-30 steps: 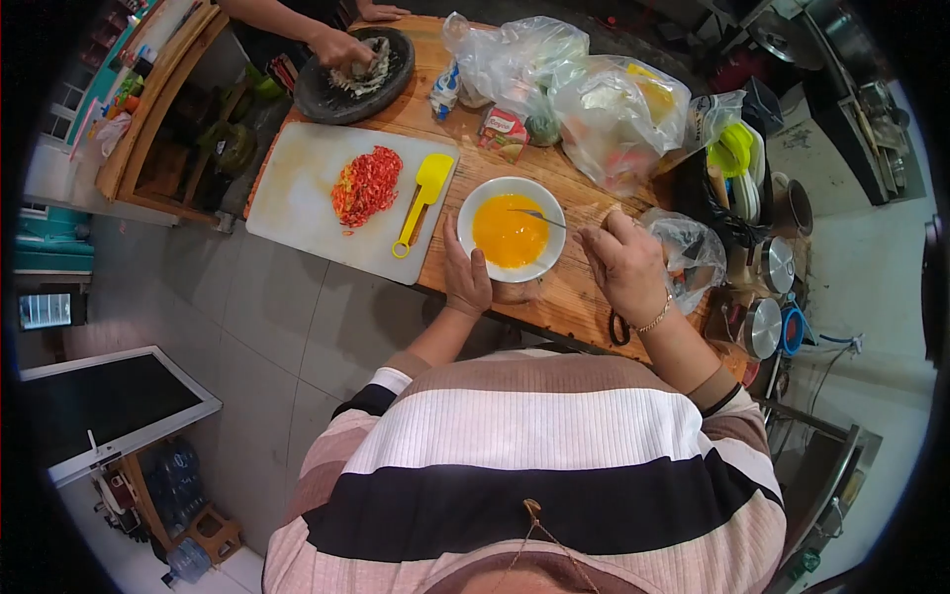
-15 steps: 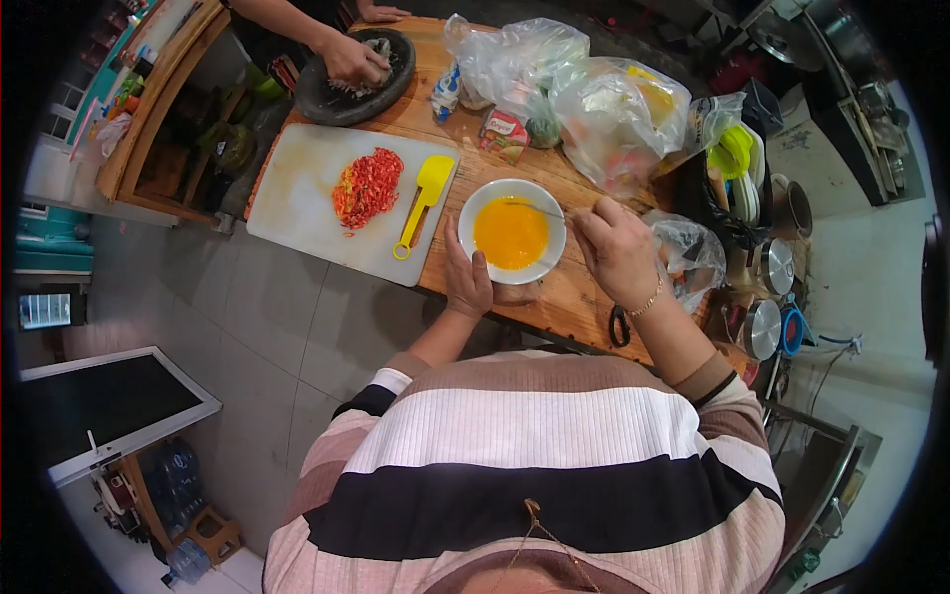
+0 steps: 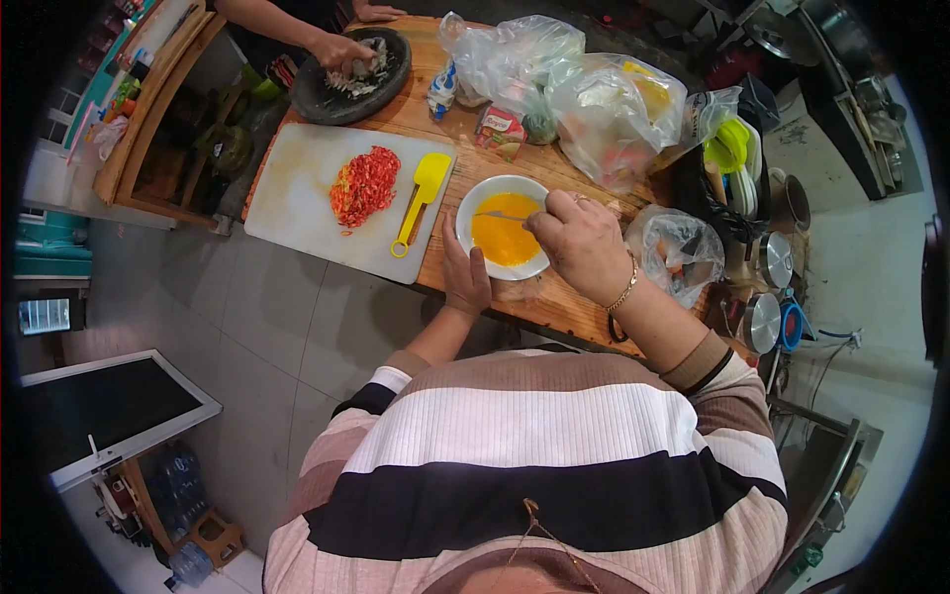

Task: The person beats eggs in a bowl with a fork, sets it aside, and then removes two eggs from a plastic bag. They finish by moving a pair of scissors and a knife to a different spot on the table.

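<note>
A white bowl (image 3: 542,265) of yellow-orange liquid sits near the table's front edge. Against its left rim rests my left hand (image 3: 465,272), fingers and thumb apart, holding the bowl's side. My right hand (image 3: 584,243) is closed around the handle of a metal utensil (image 3: 502,214), over the bowl's right side; the utensil's end dips into the liquid. To the left lies a white cutting board (image 3: 287,198) with a heap of chopped red pieces (image 3: 364,188) and a yellow spatula (image 3: 423,203).
Another person's hand (image 3: 344,54) works in a dark stone mortar (image 3: 332,104) at the back left. Plastic bags (image 3: 614,114), a small red packet (image 3: 501,132) and a blue-white packet (image 3: 442,91) stand behind the bowl. Right are another bag (image 3: 683,247) and metal lids (image 3: 762,322).
My right hand has moved left over the bowl with the utensil, now covering part of its right rim. The other person's hand has shifted slightly in the mortar.
</note>
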A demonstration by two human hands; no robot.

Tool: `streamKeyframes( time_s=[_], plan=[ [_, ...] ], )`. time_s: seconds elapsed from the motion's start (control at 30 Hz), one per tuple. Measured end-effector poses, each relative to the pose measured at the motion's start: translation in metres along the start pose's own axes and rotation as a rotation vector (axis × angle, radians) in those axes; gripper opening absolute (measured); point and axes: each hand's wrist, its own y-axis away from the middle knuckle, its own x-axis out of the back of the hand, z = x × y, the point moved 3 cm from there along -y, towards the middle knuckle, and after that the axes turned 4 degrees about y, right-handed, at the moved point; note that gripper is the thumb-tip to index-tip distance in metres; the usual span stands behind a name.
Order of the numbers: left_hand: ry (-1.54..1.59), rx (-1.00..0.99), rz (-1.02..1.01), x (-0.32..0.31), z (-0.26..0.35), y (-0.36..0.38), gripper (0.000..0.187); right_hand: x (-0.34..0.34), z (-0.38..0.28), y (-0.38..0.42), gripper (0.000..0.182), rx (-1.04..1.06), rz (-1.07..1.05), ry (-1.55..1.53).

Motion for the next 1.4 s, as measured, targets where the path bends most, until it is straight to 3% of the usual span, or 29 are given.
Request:
streamKeyframes(
  time_s=[0.23, 0.4, 0.53, 0.63, 0.73, 0.83, 0.93, 1.03, 1.13, 1.23, 1.33, 1.4],
  plan=[
    [-0.017, -0.032, 0.007, 0.000, -0.002, 0.002, 0.074, 0.014, 0.018, 0.030, 0.008, -0.212, 0.097, 0.059],
    [-0.047, -0.053, 0.022, 0.000, -0.003, 0.001, 0.072, 0.019, 0.016, 0.050, 0.010, -0.382, 0.033, -0.147],
    [-0.034, -0.037, 0.014, 0.000, 0.000, 0.002, 0.073, -0.012, 0.028, 0.056, 0.010, -0.508, 0.086, -0.218],
    [-0.071, -0.061, 0.034, -0.002, -0.005, 0.001, 0.074, -0.038, 0.039, 0.058, 0.014, -0.584, 0.168, -0.061],
    [-0.061, -0.048, 0.037, 0.000, -0.003, 0.001, 0.075, -0.049, 0.035, 0.073, 0.024, -0.703, -0.045, -0.098],
    [-0.048, -0.050, 0.034, -0.001, -0.002, 0.001, 0.078, -0.054, 0.034, 0.082, 0.028, -0.853, -0.111, -0.319],
    [-0.016, -0.045, 0.028, 0.000, 0.001, 0.001, 0.080, -0.052, 0.037, 0.080, 0.029, -0.887, -0.064, -0.212],
    [-0.011, -0.051, 0.025, 0.000, 0.000, 0.000, 0.082, -0.059, 0.030, 0.084, 0.029, -0.834, -0.229, -0.282],
    [-0.008, -0.051, 0.018, 0.000, 0.000, 0.001, 0.082, -0.059, 0.035, 0.084, 0.028, -0.867, -0.047, -0.338],
    [0.003, -0.048, 0.016, 0.000, -0.001, 0.000, 0.083, -0.059, 0.033, 0.084, 0.028, -0.814, -0.138, -0.253],
    [-0.004, -0.047, 0.013, -0.001, -0.005, 0.002, 0.083, -0.057, 0.027, 0.080, 0.027, -0.869, -0.191, -0.382],
    [-0.007, -0.050, 0.013, -0.001, -0.005, 0.002, 0.083, -0.055, 0.031, 0.079, 0.027, -0.874, -0.085, -0.322]
  ],
)
